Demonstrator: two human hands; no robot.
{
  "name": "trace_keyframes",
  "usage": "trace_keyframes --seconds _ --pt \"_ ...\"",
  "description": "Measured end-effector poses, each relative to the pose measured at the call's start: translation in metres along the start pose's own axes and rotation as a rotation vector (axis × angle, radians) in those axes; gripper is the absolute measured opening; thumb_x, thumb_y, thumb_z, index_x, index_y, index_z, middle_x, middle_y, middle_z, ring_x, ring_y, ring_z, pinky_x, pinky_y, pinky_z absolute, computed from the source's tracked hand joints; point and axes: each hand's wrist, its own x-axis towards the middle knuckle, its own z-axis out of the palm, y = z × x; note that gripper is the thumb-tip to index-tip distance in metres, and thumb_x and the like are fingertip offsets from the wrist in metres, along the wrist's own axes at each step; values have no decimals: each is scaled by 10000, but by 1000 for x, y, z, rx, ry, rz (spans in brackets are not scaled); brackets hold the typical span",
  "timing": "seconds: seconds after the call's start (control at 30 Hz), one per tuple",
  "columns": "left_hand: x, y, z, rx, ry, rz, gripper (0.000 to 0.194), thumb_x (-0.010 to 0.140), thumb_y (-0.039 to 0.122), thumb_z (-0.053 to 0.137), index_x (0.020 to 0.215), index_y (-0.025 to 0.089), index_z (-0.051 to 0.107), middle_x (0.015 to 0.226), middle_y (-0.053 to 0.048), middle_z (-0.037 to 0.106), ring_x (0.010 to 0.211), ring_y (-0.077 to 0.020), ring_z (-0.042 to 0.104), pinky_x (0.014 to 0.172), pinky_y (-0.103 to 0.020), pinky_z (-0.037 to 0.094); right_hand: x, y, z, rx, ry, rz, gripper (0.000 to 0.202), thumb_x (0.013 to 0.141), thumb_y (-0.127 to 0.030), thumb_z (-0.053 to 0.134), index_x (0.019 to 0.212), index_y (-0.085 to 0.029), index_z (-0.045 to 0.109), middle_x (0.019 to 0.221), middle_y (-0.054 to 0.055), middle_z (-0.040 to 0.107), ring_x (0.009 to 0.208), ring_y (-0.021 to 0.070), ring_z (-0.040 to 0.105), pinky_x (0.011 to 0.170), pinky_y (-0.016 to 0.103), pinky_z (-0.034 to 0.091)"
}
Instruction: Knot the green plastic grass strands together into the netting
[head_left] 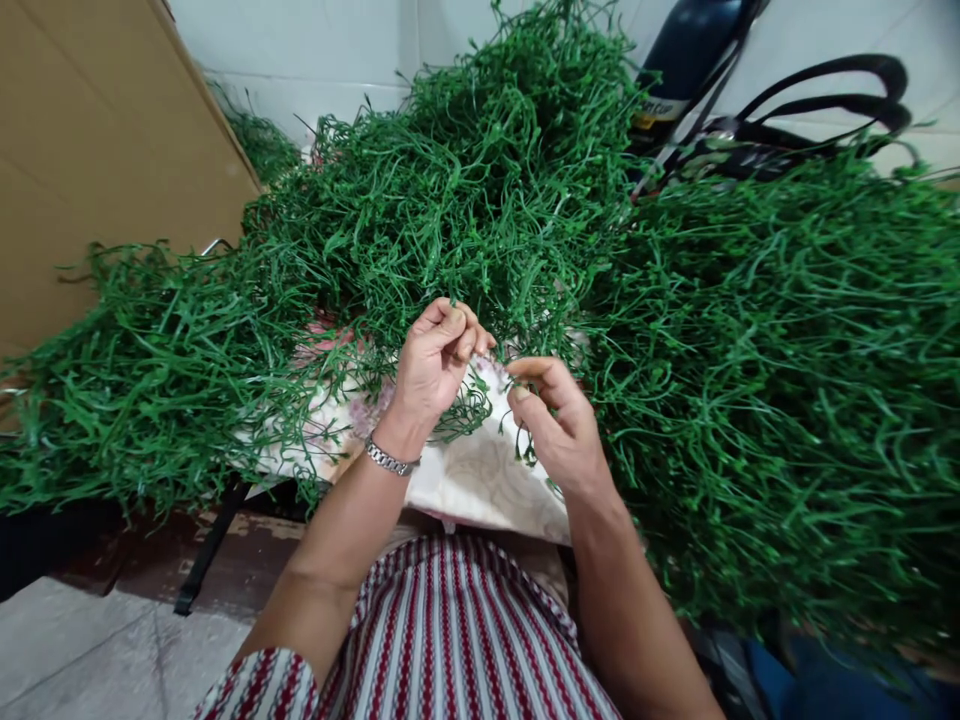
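My left hand point(437, 355), with a metal-band watch point(391, 458) at its wrist, is closed in a pinch. A sliver of green stem shows at the fingertips; most of what it grips is hidden. Just to its right, my right hand point(559, 420) has thumb and forefinger brought together on a thin green stem point(525, 445), which dangles below them. The hands are close but apart. Beneath them, a few loose green stems point(465, 410) lie over a pale patterned cloth point(480, 480). A big tangled heap of green stems point(487, 200) rises directly beyond the hands.
More green stems spread out in a left pile point(150, 370) and a large right pile point(780, 380). A cardboard sheet point(97, 130) stands at the left. At the back right are a dark bottle point(686, 60) and black straps point(832, 100), against a white tiled wall point(300, 40).
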Motion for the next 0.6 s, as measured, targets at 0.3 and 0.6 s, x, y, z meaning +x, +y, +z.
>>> trace_keyframes --seconds 0.3,0.6 --pt "-7 -3 10 45 35 110 213 823 113 480 633 193 536 482 46 423 496 -87 482 708 -282 466 -1 3 17 -284 -120 -154 139 868 -229 445 776 -166 527 650 -25 460 588 85 407 568 214 339" --pt "-16 19 12 12 54 9 163 827 184 495 671 187 542 526 22 460 561 -120 530 666 -290 478 -6 5 17 -598 159 -466 108 878 -188 403 798 -176 473 712 22 497 661 124 455 621 256 360"
